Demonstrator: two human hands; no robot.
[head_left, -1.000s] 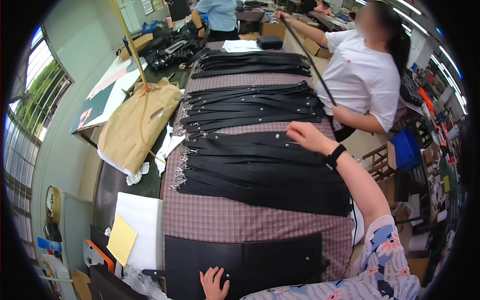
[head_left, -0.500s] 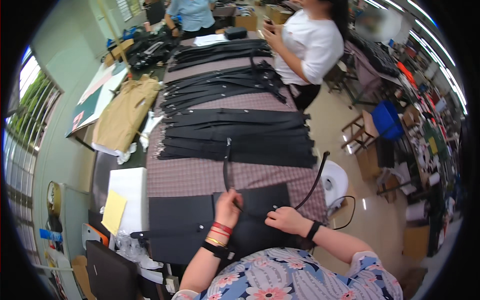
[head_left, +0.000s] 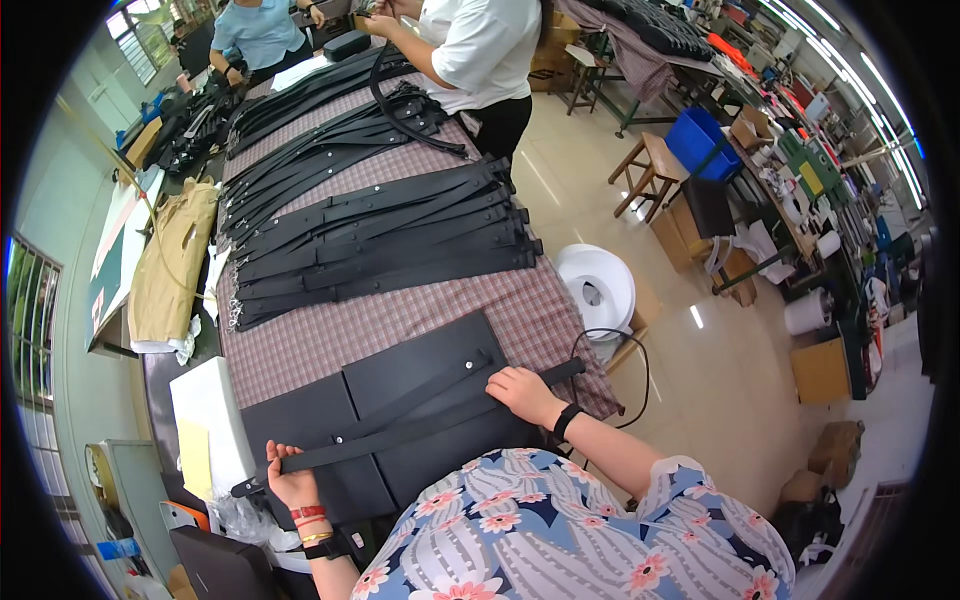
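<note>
A long black strap (head_left: 400,436) is stretched almost level in front of me, between both my hands. My left hand (head_left: 290,483) pinches its left end by the table's near left side. Towards the other end, my right hand (head_left: 522,394) is closed on the strap, and its tip sticks out past my fingers. Beneath it lie flat black panels (head_left: 415,358), side by side on the checked cloth. A second black strap (head_left: 420,392) with small metal studs rests slantwise across these panels, partly covered by the held one.
Rows of black straps (head_left: 370,240) cover the checked cloth (head_left: 400,312) further back. White foam (head_left: 208,400) stands at left. Right of the table are a round white tub (head_left: 597,285) and a stool (head_left: 650,170). A person in white (head_left: 480,45) handles a strap; another wears light blue (head_left: 258,40).
My hands have moved apart, the left one out to the left, drawing the formerly curved strap out straight. The view has swung to the right.
</note>
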